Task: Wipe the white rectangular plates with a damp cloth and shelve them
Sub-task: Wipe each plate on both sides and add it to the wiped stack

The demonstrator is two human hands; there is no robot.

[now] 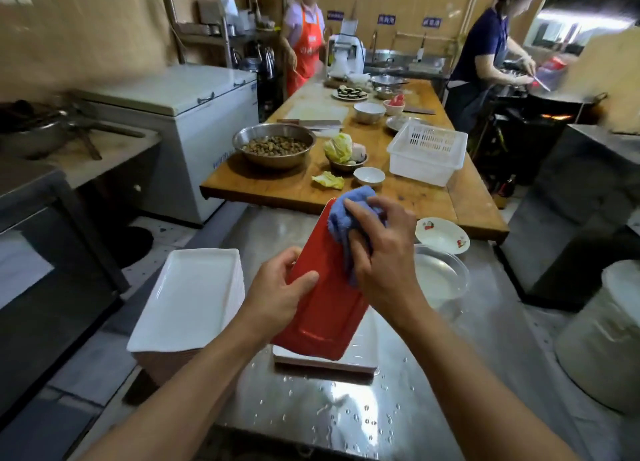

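On the steel counter (433, 356), at its left edge, a stack (188, 298) of white rectangular plates sat face up. Just right of it the left hand (277, 294) gripped a tilted plate (325, 308) by its left rim, thumb curled over the red underside that faced the camera, fingers hidden behind. The plate's lower end hung above another plate (322, 365) lying flat on the wet counter. The right hand (377, 249) pressed a bunched blue cloth (346, 214) against the upper part of the red surface, fingers curled around the cloth. Farther right on the counter stood a metal bowl (441, 275) and, beyond it, a patterned dish (441, 235). Behind, a wooden table (426, 197) carried a large steel basin (273, 145) on the left, cabbage (339, 149) and a small white bowl (369, 176) in the middle, and a white basket (427, 154) to the right.
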